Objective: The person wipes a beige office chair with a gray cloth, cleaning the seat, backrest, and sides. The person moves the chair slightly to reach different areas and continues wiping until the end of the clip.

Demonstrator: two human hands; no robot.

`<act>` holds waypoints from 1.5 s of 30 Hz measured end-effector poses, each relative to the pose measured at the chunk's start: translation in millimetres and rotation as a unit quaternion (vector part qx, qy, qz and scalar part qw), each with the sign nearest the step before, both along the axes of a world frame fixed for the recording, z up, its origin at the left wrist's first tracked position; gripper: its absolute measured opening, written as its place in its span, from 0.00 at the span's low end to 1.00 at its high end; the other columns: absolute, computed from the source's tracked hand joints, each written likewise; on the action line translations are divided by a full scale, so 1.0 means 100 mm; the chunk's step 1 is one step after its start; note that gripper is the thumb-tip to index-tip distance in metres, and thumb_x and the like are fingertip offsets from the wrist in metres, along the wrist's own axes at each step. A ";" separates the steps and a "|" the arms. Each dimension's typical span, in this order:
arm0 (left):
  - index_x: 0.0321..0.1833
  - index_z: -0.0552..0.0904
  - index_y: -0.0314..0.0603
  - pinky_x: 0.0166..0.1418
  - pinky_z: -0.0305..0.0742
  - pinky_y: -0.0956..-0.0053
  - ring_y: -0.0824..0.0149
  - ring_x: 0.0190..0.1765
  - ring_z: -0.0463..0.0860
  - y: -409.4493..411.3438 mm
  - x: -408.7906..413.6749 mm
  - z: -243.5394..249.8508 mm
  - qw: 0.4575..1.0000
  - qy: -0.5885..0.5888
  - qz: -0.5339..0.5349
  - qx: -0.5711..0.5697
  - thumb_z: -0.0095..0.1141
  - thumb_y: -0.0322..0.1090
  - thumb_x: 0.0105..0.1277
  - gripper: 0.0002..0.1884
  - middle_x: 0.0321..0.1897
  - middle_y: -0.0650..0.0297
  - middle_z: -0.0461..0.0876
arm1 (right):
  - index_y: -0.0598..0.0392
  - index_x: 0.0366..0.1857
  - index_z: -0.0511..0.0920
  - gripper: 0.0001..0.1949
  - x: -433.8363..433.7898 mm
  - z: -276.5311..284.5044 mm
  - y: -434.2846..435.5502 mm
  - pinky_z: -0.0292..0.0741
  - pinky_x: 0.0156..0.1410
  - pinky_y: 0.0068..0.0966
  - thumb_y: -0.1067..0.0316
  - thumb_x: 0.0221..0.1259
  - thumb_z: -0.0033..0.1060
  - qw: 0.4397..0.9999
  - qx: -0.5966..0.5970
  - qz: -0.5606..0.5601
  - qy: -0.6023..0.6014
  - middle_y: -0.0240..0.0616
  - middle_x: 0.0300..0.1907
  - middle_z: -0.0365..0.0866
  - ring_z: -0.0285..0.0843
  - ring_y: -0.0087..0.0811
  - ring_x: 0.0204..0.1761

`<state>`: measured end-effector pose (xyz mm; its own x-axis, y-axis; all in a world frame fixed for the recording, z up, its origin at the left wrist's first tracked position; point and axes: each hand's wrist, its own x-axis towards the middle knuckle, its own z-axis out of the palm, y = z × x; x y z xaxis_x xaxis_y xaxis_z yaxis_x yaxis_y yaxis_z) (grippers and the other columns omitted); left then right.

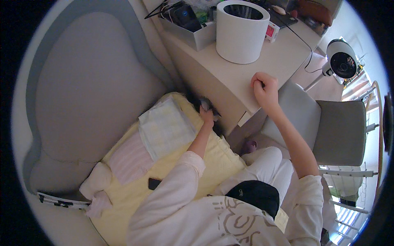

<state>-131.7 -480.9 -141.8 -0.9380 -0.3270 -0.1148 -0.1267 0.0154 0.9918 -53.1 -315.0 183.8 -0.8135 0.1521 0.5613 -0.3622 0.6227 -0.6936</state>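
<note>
My left hand (207, 116) reaches down into the narrow gap between the bed and the side of the desk. Its fingers are at a blurred grey and dark object (205, 104); whether they grip it I cannot tell. My right hand (267, 91) is curled on the front corner of the pale desk (229, 78). A small dark patch shows between its fingers, too small to tell as an object or a shadow. Beside my left forearm, a folded pale checked cloth (164, 127) lies on the yellow bedding (175, 172), partly over a pink striped cloth (130, 156).
A black smartphone (154, 184) lies near my left sleeve. The desk bears a white cylindrical container (240, 37), a grey box (201, 38) of cables and devices, and a small carton (272, 32). A grey chair (338, 132) and a white fan (341, 60) stand to the right.
</note>
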 end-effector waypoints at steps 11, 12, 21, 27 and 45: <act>0.55 0.66 0.36 0.55 0.66 0.71 0.63 0.50 0.72 0.01 -0.42 0.87 0.961 0.149 -0.002 0.233 0.53 0.19 0.51 0.25 0.50 0.59 0.72 | 0.61 0.15 0.70 0.05 0.06 -0.04 0.11 0.59 0.22 0.23 0.79 0.40 0.41 1.000 -0.004 -0.016 0.006 0.37 0.13 0.67 0.64 0.27 0.16; 0.55 0.66 0.36 0.55 0.66 0.71 0.63 0.49 0.72 0.00 -0.50 0.96 0.963 0.175 -0.023 0.204 0.53 0.19 0.51 0.25 0.50 0.59 0.73 | 0.62 0.15 0.70 0.04 0.10 -0.02 0.13 0.61 0.23 0.23 0.79 0.39 0.42 1.000 -0.006 -0.025 -0.006 0.39 0.13 0.68 0.65 0.29 0.16; 0.61 0.62 0.37 0.53 0.68 0.69 0.58 0.50 0.72 -0.36 -0.83 0.18 0.955 -0.065 0.008 0.288 0.52 0.21 0.54 0.29 0.54 0.56 0.69 | 0.62 0.15 0.70 0.04 0.07 -0.01 0.08 0.62 0.23 0.24 0.80 0.39 0.42 0.999 0.001 -0.020 -0.030 0.39 0.13 0.68 0.65 0.29 0.16; 0.59 0.64 0.34 0.57 0.63 0.70 0.61 0.51 0.71 -0.29 -1.07 0.82 0.957 0.128 0.048 0.257 0.53 0.24 0.55 0.26 0.53 0.57 0.71 | 0.62 0.16 0.70 0.04 0.08 0.01 0.06 0.62 0.23 0.24 0.80 0.39 0.41 0.999 0.009 -0.016 -0.029 0.39 0.15 0.69 0.67 0.30 0.17; 0.58 0.65 0.34 0.57 0.65 0.67 0.60 0.52 0.71 -0.73 -1.84 -0.07 0.943 0.016 -0.019 0.333 0.54 0.21 0.52 0.28 0.53 0.59 0.70 | 0.60 0.14 0.70 0.05 0.08 0.07 0.05 0.61 0.23 0.23 0.80 0.37 0.40 0.998 0.035 -0.017 -0.048 0.37 0.14 0.68 0.65 0.28 0.17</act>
<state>-315.6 -553.4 -149.2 -0.9540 -0.1584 -0.2545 -0.1091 -0.6074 0.7869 -44.6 -309.8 190.7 -0.8592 0.1436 0.4912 -0.2739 0.6817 -0.6784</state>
